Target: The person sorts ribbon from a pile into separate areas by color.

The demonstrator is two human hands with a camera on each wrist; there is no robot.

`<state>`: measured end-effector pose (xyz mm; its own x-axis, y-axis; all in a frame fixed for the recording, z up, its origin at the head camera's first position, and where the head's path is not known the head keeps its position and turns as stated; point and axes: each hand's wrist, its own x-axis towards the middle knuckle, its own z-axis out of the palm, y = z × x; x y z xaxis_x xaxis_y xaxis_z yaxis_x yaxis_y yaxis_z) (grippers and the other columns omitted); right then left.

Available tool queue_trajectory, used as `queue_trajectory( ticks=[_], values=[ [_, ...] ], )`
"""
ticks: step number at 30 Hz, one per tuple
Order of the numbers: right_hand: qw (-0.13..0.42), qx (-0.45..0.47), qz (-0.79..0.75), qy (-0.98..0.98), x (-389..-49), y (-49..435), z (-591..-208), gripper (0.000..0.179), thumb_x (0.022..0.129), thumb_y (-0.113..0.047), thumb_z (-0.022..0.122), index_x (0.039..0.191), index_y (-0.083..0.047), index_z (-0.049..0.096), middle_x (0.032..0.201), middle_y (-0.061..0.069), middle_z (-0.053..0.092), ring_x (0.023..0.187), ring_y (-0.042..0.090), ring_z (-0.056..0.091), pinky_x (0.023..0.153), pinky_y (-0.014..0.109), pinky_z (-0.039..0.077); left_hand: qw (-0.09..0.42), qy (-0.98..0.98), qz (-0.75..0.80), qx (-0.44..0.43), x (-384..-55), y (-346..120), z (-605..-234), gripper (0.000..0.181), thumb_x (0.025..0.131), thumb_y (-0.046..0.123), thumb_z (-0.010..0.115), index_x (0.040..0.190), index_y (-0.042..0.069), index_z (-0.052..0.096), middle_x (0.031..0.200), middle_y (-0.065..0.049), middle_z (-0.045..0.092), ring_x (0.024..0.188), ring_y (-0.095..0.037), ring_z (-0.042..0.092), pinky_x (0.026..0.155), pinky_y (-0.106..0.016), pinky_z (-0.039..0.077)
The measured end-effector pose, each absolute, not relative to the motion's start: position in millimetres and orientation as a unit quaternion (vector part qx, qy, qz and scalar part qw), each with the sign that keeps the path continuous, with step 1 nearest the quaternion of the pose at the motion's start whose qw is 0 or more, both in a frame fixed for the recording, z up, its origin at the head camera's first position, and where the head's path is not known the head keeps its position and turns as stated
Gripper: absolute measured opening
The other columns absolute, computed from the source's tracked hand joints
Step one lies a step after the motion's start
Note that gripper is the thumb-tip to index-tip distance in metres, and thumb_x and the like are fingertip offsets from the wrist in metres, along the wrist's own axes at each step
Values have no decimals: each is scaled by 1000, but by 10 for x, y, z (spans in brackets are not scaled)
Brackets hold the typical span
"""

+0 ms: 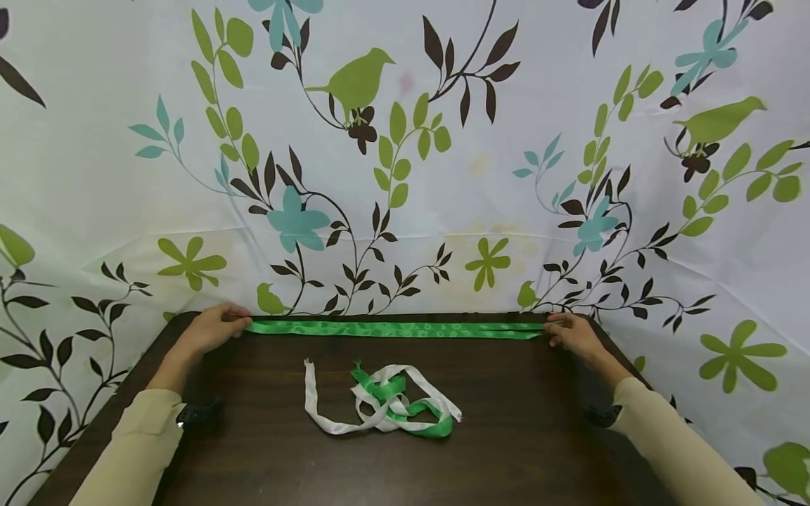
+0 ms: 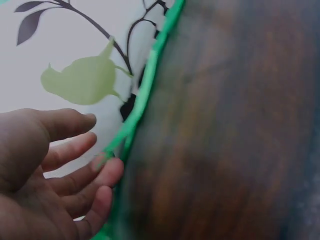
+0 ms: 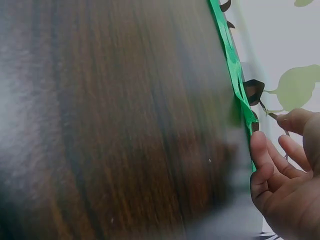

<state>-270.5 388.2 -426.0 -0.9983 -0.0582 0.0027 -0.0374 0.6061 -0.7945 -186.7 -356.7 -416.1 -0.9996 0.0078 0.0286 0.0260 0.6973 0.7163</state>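
A long green satin ribbon (image 1: 392, 329) lies stretched along the far edge of the dark wooden table (image 1: 253, 422), and near its right end it shows as two strips. At its left end is my left hand (image 1: 218, 327); in the left wrist view the thumb stands apart and the loosely bent fingertips touch the ribbon (image 2: 145, 90). My right hand (image 1: 572, 334) is at the other end. There, in the right wrist view, the relaxed fingers rest against the ribbon (image 3: 232, 65) beside a cut end, thumb apart from it.
Nearer the middle of the table lies a loose tangle of a white ribbon (image 1: 332, 426) and another green ribbon (image 1: 436, 429). Behind the table hangs a white cloth (image 1: 443, 176) printed with leaves, birds and flowers. Dark bands sit on both wrists.
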Motion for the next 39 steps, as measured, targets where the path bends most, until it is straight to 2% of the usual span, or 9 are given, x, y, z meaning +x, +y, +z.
queue_trajectory(
  ticks=[5, 10, 14, 19, 24, 29, 33, 36, 39],
  values=[
    [18, -39, -443, 895, -2585, 3860, -4249, 55, 106, -34, 59, 142, 6, 48, 119, 27, 63, 85, 28, 68, 68, 38, 50, 15, -918, -396, -16, -1805, -3546, -4012, 52, 108, 32, 54, 136, -12, 51, 125, -32, 59, 100, -38, 65, 84, -55, 49],
    [32, -64, -443, 893, -2460, 3807, -4134, 57, 104, -38, 61, 141, 4, 50, 124, 27, 63, 89, 33, 69, 71, 44, 51, 9, -919, -392, -44, -1737, -3394, -3883, 54, 108, 35, 52, 138, -10, 51, 127, -31, 59, 103, -40, 65, 84, -54, 51],
    [42, -94, -423, 900, -2383, 3662, -3948, 54, 102, -41, 63, 138, -1, 54, 119, 23, 66, 90, 34, 68, 72, 47, 52, 22, -925, -373, -72, -1629, -3181, -3740, 49, 107, 35, 55, 135, -5, 56, 124, -27, 61, 107, -40, 62, 84, -55, 50],
    [45, -129, -419, 897, -2305, 3436, -3721, 48, 101, -43, 65, 133, -7, 59, 105, 13, 71, 89, 35, 68, 72, 43, 53, 31, -925, -360, -119, -1514, -2846, -3639, 42, 106, 35, 59, 132, 2, 61, 124, -21, 63, 113, -42, 59, 86, -56, 49],
    [38, -170, -438, 882, -2138, 3165, -3450, 40, 102, -41, 64, 130, -12, 62, 103, 11, 70, 91, 41, 66, 69, 38, 52, -3, -911, -378, -163, -1454, -2473, -3656, 34, 104, 31, 62, 129, 8, 64, 122, -12, 65, 113, -35, 61, 86, -52, 51],
    [46, -221, -434, 872, -1957, 2868, -3264, 36, 102, -38, 65, 128, -13, 64, 100, 9, 71, 90, 37, 67, 80, 44, 51, -24, -901, -383, -201, -1439, -2109, -3696, 29, 103, 30, 64, 125, 11, 66, 116, -2, 68, 109, -23, 64, 88, -47, 51],
    [55, -255, -441, 859, -1850, 2670, -3224, 31, 102, -35, 65, 125, -14, 66, 98, 7, 73, 91, 38, 67, 86, 49, 48, -28, -895, -380, -232, -1365, -1855, -3731, 27, 103, 28, 64, 123, 11, 67, 112, 1, 68, 106, -20, 64, 87, -46, 51],
    [61, -275, -452, 846, -1813, 2549, -3236, 30, 102, -34, 65, 125, -15, 67, 99, 6, 73, 90, 37, 68, 84, 48, 51, -42, -887, -383, -255, -1289, -1696, -3760, 25, 103, 25, 64, 122, 9, 67, 108, 0, 69, 102, -20, 65, 84, -45, 52],
    [66, -298, -455, 836, -1803, 2441, -3291, 28, 103, -30, 64, 125, -13, 67, 100, 5, 73, 85, 30, 69, 82, 46, 53, -50, -884, -383, -264, -1230, -1562, -3799, 22, 103, 22, 64, 122, 9, 67, 105, 2, 68, 98, -17, 65, 81, -41, 52]
  ],
)
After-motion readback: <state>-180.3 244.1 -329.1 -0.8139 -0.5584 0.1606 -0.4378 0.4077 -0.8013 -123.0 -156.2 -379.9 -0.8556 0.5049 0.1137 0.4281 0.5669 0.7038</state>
